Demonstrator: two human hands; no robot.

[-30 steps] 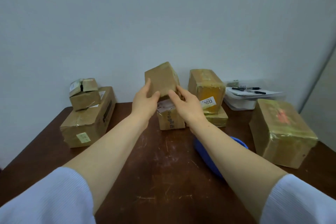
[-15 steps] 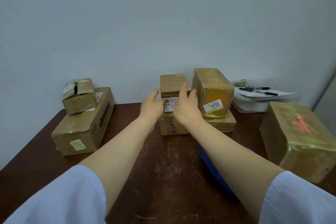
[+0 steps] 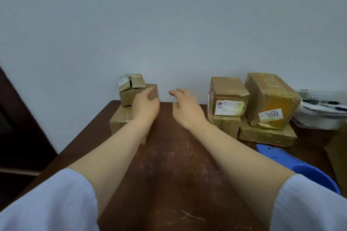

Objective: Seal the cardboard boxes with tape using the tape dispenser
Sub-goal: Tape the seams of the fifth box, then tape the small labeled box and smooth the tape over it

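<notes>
While atop larger box (image 3: pixel 120 120), small box (image 3: pixel 129 96) crosswise, long axis along wall (image 3: pixel 169 33).

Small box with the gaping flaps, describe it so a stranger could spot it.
At the far left of the brown table, against the pale wall, two boxes are stacked. The small cardboard box sits atop the larger box, behind the left hand. Unlike its taped neighbours, its top flaps stand apart, one carrying a white label.
</notes>
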